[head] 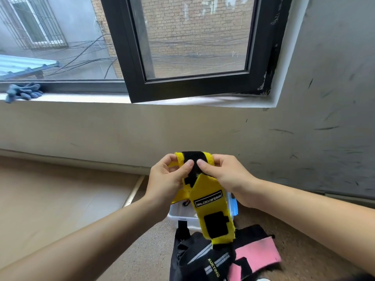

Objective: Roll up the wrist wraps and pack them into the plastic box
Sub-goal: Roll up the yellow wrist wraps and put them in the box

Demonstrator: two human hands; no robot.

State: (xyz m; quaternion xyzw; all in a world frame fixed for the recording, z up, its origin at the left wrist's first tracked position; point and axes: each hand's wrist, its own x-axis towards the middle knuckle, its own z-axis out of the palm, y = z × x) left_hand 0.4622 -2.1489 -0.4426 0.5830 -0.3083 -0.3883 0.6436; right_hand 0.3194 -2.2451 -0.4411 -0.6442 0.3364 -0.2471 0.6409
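Note:
A yellow wrist wrap with black patches hangs in the air above the floor. My left hand pinches its top end from the left and my right hand pinches it from the right, thumbs meeting on the black strip. The wrap's free end dangles over the clear plastic box, which stands on the floor and is partly hidden behind the wrap. A black wrist wrap and a pink wrist wrap lie unrolled on the floor nearer to me.
A blue lid piece shows at the box's right side. The wall with a windowsill rises behind; blue gloves lie on the sill at the left. An open black window frame juts inward. Cardboard covers the floor at left.

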